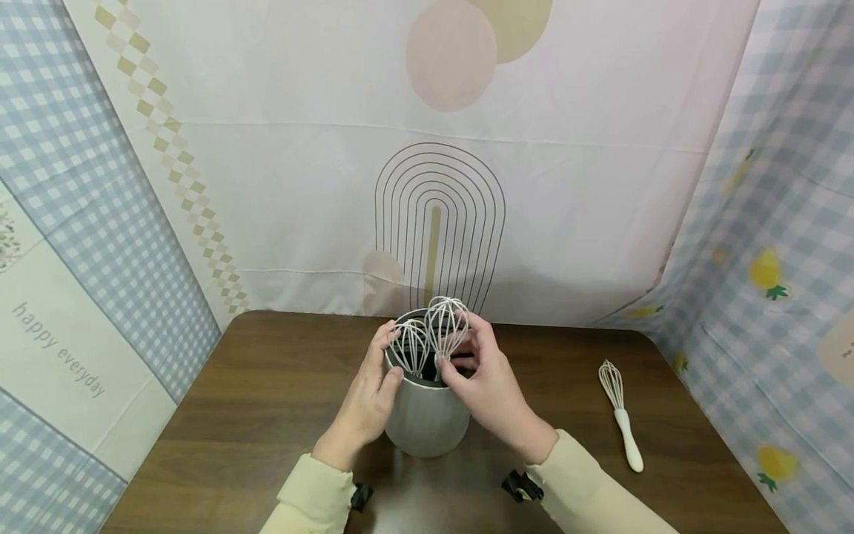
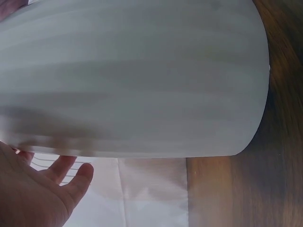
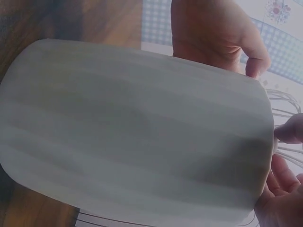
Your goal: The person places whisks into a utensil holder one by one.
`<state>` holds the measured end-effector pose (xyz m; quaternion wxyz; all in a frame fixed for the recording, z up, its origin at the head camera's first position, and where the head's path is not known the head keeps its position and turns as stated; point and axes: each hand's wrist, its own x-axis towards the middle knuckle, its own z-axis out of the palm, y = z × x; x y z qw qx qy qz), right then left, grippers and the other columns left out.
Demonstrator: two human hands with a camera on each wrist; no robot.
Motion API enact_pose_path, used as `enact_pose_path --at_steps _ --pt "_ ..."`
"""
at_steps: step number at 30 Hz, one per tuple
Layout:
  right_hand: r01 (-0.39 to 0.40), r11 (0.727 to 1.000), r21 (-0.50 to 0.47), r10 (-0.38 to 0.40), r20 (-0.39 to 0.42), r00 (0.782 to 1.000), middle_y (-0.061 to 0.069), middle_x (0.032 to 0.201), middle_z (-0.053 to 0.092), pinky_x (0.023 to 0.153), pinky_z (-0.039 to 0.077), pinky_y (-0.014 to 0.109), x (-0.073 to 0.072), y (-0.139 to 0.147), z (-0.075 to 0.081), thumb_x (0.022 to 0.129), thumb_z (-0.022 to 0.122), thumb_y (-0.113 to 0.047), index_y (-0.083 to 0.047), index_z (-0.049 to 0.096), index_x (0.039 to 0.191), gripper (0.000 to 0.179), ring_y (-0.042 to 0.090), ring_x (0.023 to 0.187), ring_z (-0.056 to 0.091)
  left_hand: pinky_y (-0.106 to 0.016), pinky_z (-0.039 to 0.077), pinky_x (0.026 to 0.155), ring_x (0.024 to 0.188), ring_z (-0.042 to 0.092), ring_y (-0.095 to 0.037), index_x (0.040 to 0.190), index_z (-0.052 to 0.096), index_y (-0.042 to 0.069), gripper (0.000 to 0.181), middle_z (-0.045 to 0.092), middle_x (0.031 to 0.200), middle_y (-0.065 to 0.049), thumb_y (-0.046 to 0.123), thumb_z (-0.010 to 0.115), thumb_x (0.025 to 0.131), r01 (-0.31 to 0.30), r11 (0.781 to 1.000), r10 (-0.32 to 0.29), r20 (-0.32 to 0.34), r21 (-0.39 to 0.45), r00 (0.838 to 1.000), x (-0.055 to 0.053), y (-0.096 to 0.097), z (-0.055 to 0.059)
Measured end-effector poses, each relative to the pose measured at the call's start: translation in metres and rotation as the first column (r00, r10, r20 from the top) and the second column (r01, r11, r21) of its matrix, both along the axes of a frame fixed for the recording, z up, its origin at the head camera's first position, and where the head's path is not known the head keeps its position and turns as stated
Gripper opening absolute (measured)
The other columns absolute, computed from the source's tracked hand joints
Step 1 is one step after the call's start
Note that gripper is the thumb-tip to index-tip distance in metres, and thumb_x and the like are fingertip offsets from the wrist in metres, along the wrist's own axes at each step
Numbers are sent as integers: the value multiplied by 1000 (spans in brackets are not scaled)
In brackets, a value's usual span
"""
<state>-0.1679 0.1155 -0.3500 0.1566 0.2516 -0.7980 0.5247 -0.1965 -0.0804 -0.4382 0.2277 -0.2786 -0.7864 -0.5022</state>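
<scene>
A grey-white cylindrical container [image 1: 427, 424] with a dark inside stands upright on the table. My left hand [image 1: 363, 393] holds its left side, thumb at the rim and fingers round the far side. Two wire whisks stick up out of it, heads upward. The left whisk [image 1: 409, 347] leans near my left fingers. My right hand [image 1: 495, 384] pinches the other whisk [image 1: 445, 326] just below its wires, at the rim. Both whisks' handles are hidden inside. In the right wrist view, the container [image 3: 132, 127] hides much of the whisks.
A third whisk [image 1: 622, 419] with a white handle lies on the brown wooden table [image 1: 287, 415] to the right. A patterned cloth [image 1: 300, 185] hangs behind the table, with checked cloth [image 1: 767, 185] at the right side.
</scene>
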Motion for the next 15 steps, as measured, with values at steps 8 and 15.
enact_pose_path --at_steps 8,15 --pt "-21 999 43 22 -13 1000 7 110 61 80 54 30 -11 9 -19 82 73 1 -18 29 144 79 18 93 65 -34 23 111 138 30 -30 140 35 6 45 27 154 -10 15 44 97 -15 1000 15 -3 1 1000 1 1 -1" --pt "-52 997 49 54 -39 998 8 115 59 81 53 31 -10 11 -19 78 79 -7 -11 29 145 84 21 96 64 -35 24 111 139 30 -27 140 35 8 46 26 155 -6 15 45 96 -18 1000 18 14 2 1000 1 1 0"
